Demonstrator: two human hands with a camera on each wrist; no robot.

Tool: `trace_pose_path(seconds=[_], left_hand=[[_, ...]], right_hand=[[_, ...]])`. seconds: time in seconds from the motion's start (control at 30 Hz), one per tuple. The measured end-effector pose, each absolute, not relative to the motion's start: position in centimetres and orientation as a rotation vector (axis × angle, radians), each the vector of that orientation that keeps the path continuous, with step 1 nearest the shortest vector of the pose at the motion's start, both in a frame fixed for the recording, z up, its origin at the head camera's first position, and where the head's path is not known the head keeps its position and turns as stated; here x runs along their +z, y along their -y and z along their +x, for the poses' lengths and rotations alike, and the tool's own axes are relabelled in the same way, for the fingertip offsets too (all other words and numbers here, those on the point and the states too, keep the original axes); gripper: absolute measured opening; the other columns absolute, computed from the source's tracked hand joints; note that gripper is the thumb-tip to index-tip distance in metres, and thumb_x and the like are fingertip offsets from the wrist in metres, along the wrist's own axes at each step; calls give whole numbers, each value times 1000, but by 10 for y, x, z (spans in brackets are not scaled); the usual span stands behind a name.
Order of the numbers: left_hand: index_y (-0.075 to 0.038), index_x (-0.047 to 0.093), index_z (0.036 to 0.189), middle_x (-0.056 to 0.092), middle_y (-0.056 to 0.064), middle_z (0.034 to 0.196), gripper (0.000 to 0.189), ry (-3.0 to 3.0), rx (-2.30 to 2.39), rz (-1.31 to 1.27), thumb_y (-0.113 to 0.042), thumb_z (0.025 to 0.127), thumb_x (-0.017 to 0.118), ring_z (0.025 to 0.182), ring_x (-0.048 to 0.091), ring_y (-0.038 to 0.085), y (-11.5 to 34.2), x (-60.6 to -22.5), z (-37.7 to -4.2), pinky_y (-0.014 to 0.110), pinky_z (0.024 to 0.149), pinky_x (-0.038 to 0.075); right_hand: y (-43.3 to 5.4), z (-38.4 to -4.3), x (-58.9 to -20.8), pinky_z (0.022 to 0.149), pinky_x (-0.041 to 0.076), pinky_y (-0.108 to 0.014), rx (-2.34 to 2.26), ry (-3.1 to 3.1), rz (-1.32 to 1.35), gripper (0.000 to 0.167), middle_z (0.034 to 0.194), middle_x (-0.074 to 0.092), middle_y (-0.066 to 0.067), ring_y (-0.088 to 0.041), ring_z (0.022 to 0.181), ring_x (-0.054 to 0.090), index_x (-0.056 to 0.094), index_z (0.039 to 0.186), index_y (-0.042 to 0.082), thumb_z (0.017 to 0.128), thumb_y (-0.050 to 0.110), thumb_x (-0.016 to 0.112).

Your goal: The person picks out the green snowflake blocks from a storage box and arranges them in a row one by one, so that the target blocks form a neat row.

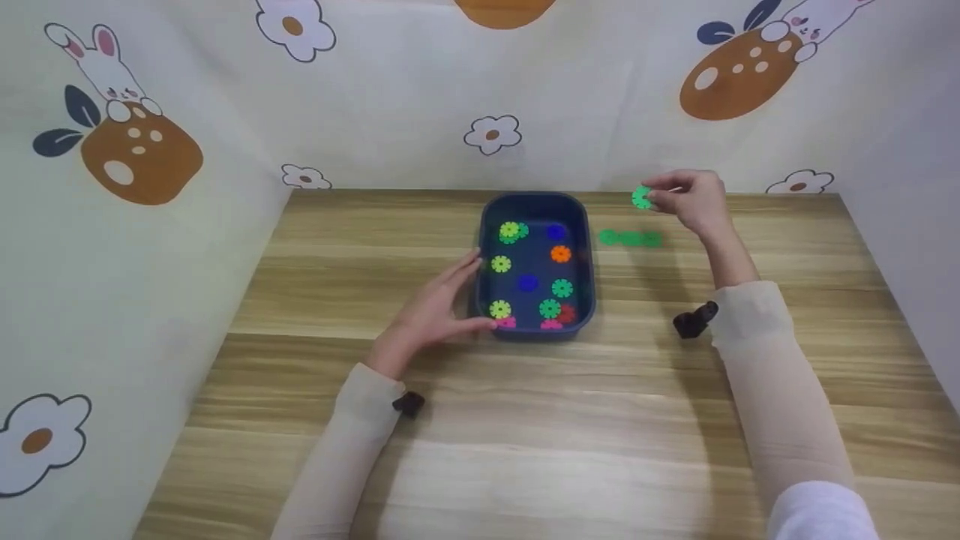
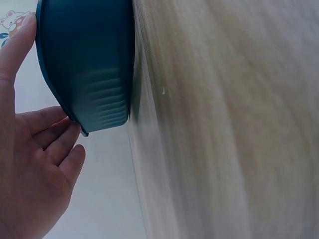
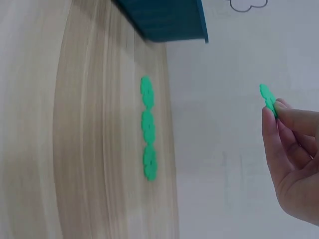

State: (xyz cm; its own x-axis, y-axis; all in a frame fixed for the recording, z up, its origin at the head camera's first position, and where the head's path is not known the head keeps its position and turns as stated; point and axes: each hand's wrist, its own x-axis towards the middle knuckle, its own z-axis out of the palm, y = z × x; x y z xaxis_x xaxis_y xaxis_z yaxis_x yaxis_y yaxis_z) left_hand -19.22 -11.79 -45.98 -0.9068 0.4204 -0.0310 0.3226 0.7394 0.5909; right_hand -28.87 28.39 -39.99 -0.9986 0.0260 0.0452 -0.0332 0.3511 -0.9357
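Between thumb and fingers, my right hand (image 1: pixel 694 201) pinches a green snowflake building disc (image 1: pixel 641 197), held up off the table. Below it, three more green discs (image 3: pixel 148 127) lie in a row on the tabletop, right of a dark blue plastic bin (image 1: pixel 536 334). My left hand (image 1: pixel 435 307) touches the bin's left side with its fingers extended, the thumb at the near corner. In the left wrist view, the fingertips (image 2: pixel 75 128) meet the bin's rim. Inside the bin lie several discs, among them a yellow disc (image 1: pixel 501 264), an orange disc (image 1: pixel 560 253) and a blue disc (image 1: pixel 528 283).
The wood-grain table (image 1: pixel 525 450) ends at a wall cloth (image 1: pixel 405 112) printed with flowers and rabbits, just behind the bin. Another wall stands along each side. Small black devices (image 1: pixel 409 405) sit at both sleeve cuffs.
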Motion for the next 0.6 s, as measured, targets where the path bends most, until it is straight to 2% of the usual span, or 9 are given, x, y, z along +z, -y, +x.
trace_pose_path(seconds=[0.27,0.6], left_hand=[[-16,31,157,20,-4,168,102,-2807,874,662,-60,77,77,151,31,26,118,-461,-194,50,121,32],[-18,31,157,19,-6,168,102,-2808,865,642,-59,77,78,152,29,24,118,-459,-193,50,122,31]], right_hand=[[-309,-286,-414,71,59,-15,1768,2572,-89,29,80,70,14,1,72,69,66,118,-11,93,4,67],[-327,-288,-435,71,60,-15,1735,2603,-166,30,81,69,16,4,72,67,66,119,-12,93,3,67]])
